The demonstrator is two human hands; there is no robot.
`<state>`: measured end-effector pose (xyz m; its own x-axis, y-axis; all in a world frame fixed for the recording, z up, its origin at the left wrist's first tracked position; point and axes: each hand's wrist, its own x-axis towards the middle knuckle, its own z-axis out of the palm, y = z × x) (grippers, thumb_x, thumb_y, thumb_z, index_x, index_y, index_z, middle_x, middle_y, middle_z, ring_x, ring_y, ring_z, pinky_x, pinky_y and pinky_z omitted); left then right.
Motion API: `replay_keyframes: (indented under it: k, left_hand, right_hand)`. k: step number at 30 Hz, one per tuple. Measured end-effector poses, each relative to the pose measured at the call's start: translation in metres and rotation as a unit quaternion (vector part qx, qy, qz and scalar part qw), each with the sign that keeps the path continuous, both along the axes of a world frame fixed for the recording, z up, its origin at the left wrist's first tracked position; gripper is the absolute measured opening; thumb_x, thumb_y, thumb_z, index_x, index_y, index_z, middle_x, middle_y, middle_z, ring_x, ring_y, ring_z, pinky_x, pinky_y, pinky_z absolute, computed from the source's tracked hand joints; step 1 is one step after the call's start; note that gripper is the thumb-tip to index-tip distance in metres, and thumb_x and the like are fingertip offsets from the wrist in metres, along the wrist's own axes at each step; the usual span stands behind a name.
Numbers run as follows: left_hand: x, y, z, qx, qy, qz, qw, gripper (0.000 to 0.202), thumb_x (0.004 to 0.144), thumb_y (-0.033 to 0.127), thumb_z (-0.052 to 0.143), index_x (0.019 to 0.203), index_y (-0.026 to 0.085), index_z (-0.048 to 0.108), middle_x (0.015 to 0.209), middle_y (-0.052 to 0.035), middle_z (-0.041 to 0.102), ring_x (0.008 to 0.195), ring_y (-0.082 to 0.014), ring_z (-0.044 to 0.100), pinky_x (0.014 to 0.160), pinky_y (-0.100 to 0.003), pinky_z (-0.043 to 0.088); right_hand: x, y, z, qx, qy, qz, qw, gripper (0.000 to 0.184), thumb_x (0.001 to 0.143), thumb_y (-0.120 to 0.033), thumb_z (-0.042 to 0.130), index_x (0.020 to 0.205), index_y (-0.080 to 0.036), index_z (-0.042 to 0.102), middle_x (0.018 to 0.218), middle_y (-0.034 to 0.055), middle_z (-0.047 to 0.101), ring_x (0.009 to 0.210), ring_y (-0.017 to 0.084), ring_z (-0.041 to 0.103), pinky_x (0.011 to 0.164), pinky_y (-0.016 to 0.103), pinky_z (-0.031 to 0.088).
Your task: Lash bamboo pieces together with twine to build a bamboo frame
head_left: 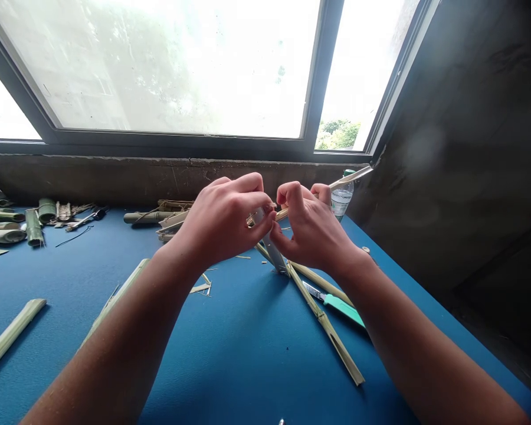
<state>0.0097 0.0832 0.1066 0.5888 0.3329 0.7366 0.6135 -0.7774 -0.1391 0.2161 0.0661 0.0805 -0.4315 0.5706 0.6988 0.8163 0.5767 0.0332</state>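
Observation:
Both hands are raised above a blue table (230, 348), close together. My left hand (223, 221) is closed, its thumb and fingers pinched on a grey blade-like tool (275, 252) that points down at the table. My right hand (312, 227) is closed round a thin pale bamboo strip (351, 176) that runs up to the right; the strip's near end meets the tool between my fingers. Below the hands lie split bamboo strips (325, 323) and a knife with a green handle (338, 306).
A plastic water bottle (341, 198) stands by the wall behind my right hand. Bamboo tubes and offcuts (33, 224) lie at the back left, more strips (11, 333) at the near left. A concrete sill and window run across the back; a dark wall closes the right.

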Motion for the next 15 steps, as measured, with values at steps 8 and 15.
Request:
replay_keyframes:
  k: [8, 15]
  left_hand:
    - [-0.0016, 0.0029, 0.0000, 0.003, 0.011, 0.016, 1.000, 0.019, 0.102, 0.029, 0.065, 0.094, 0.019, 0.079, 0.096, -0.0037, 0.071, 0.071, -0.0168, 0.057, 0.070, -0.036, 0.040]
    - [-0.0038, 0.0017, 0.0027, -0.036, -0.007, -0.021, 0.999, 0.017, 0.099, 0.023, 0.066, 0.093, 0.018, 0.081, 0.093, -0.0032, 0.068, 0.071, -0.0158, 0.057, 0.068, -0.034, 0.042]
  right_hand:
    - [-0.0020, -0.0035, 0.0008, -0.009, -0.010, 0.017, 1.000, 0.023, 0.102, -0.031, 0.054, 0.120, -0.022, 0.042, 0.098, 0.0066, 0.071, 0.092, 0.030, 0.062, 0.094, 0.048, 0.033]
    - [-0.0023, -0.0035, 0.0007, -0.034, 0.021, 0.016, 0.999, 0.023, 0.104, -0.033, 0.052, 0.120, -0.021, 0.041, 0.098, 0.0057, 0.068, 0.084, 0.026, 0.061, 0.092, 0.046, 0.033]
